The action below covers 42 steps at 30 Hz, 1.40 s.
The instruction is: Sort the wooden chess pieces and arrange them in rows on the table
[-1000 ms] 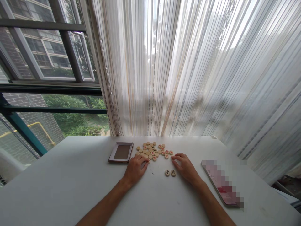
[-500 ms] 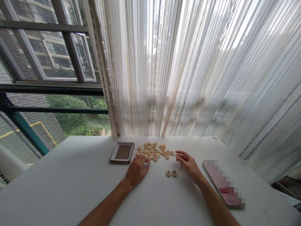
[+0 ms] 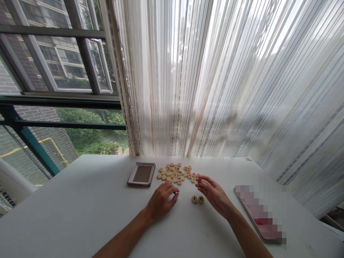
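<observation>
Round wooden Chinese chess pieces (image 3: 172, 176) lie in a loose cluster at the back of the white table, some showing red or black characters, others blank side up. My right hand (image 3: 215, 195) pinches a Chinese chess piece (image 3: 199, 181) with a red mark, at the cluster's right end. Just in front of the cluster is my left hand (image 3: 162, 201), thumb and forefinger drawn together; what sits between them, if anything, is mostly hidden. Between the hands, two pieces with black characters, one (image 3: 194, 199) and another (image 3: 201, 200), lie side by side.
A shallow open box part (image 3: 130, 181) with a brown inside stands left of the pieces. On the right lies a pinkish flat box lid (image 3: 264, 229), partly blurred out. White table (image 3: 67, 215) ends at a striped curtain (image 3: 166, 89) and a window.
My right hand has closed on a red-marked piece at the cluster's right end. My left hand has shifted right and slightly towards me, its thumb and forefinger closing. The view has shifted slightly.
</observation>
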Motion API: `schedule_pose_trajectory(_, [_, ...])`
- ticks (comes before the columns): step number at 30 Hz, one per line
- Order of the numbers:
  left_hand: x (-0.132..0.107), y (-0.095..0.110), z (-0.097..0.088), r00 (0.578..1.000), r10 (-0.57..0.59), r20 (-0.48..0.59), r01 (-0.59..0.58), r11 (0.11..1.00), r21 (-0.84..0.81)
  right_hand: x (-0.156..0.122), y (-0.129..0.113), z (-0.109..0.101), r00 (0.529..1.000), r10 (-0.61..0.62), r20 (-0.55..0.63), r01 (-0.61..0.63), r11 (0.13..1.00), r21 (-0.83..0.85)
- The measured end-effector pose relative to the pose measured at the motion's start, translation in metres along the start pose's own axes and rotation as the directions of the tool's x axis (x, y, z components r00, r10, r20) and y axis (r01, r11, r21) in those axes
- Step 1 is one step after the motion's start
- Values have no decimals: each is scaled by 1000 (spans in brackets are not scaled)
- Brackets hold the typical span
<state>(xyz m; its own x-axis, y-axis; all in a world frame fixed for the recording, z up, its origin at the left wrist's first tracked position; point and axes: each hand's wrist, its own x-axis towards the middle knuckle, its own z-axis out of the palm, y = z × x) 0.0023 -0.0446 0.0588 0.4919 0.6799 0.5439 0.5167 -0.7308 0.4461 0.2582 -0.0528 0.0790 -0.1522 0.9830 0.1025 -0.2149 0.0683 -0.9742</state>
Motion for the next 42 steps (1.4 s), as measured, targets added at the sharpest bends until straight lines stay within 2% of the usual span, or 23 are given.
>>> schedule_pose_trajectory(3, [-3,12,5,996,-88,-19,83,982,-170,-7,2,18,996,-30,86,33,999,-39])
schedule_pose_trajectory(6, [-4,21,7,977,-212,14,202,909,-365,-17,5,38,985,-88,151,122,964,-235])
schedule_pose_trajectory(9, [-2,21,8,940,-328,97,328,785,-526,-26,8,53,948,-259,186,319,796,-514])
schedule_pose_trajectory(11, [-1,17,10,919,-372,134,373,702,-607,-29,11,59,916,-325,235,399,683,-612])
schedule_pose_trajectory(14, [-1,12,14,904,-395,164,397,634,-664,-31,15,62,902,-338,269,430,629,-648])
schedule_pose_trajectory(23, [0,16,13,911,-360,200,401,658,-637,-26,20,58,909,-353,224,404,601,-690])
schedule_pose_trajectory(42, [0,16,9,935,-313,169,351,734,-581,-24,22,53,918,-333,214,381,596,-707])
